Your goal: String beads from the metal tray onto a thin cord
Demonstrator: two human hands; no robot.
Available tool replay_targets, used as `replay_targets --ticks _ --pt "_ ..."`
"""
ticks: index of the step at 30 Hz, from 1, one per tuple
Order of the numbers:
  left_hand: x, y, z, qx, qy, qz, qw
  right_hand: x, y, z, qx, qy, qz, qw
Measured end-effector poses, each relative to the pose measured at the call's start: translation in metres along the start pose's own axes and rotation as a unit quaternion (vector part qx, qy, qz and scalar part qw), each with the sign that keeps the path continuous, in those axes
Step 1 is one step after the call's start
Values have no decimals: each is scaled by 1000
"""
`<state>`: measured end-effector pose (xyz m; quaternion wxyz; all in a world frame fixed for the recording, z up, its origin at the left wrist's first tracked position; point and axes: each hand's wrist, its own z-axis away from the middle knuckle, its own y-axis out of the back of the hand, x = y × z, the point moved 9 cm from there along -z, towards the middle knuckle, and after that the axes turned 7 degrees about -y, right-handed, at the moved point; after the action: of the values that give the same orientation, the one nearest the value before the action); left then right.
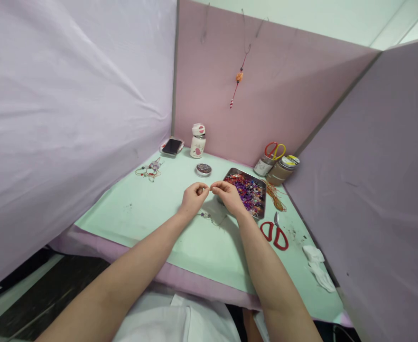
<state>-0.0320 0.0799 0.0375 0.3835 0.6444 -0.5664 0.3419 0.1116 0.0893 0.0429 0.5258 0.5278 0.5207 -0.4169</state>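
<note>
My left hand (193,197) and my right hand (229,195) meet fingertip to fingertip above the green table mat (148,213). Both are pinched closed on something tiny that I cannot make out. A thin string with a few small beads (209,217) trails down from my hands onto the mat. Just to the right of my right hand sits a metal tray (262,183) filled with several purple, red and pink beads.
Red-handled scissors (275,233) lie right of my forearm. A round tin (203,169), a white bottle (198,141), a phone (172,146), a beaded string (150,170), jars with scissors (274,151), orange cord (275,195) and a white cloth (317,267) surround the mat. A tassel ornament (239,77) hangs on the back panel.
</note>
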Motion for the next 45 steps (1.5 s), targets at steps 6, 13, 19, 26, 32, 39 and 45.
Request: replay_targets --ticks 6,13,19,26,32,39,45 --pt "0 0 0 -4 1 -4 1000 -2 -1 1 -3 2 -4 1000" --pt "-5 -3 0 -14 18 2 1000 -5 -3 2 -7 13 13 1000" --pt "-4 -5 -2 -20 47 45 998 -5 -3 1 -12 20 39 999" --pt "-12 -12 0 -34 127 136 982 -5 -4 1 -15 22 50 998" --pt "-16 -16 2 -33 155 192 969 -7 -3 3 -5 29 34 999" --pt "-15 -14 2 -39 140 154 977 -6 -2 2 -1 28 30 999" --pt "-13 -12 0 -31 121 133 983 -7 -2 3 1 29 40 999"
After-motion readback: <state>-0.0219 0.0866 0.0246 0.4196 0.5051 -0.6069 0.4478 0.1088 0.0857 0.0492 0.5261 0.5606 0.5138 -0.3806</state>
